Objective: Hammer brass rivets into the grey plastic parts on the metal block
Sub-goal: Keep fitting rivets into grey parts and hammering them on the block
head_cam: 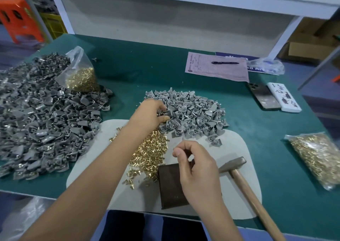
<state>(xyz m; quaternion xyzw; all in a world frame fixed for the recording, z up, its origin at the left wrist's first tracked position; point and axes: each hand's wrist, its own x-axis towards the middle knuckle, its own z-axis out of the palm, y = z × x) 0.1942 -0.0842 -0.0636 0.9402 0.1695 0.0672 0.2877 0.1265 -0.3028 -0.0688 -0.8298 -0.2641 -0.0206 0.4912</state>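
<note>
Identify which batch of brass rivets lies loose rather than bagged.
The loose rivet pile on the pale mat, under the left forearm. The other two sit in clear bags: the left bag and the right bag.

We saw an evenly lit scene, bright and diffuse, the light seeming to come from overhead. Shadows were soft and short, lying close under the hammer (244, 181) and the left hand (149, 114). Faint glare sat on the clear bag (79, 71) at the far left. The tabletop (276, 148) edges bowed with wide-angle distortion, and the left corners were smeared and soft.
</note>
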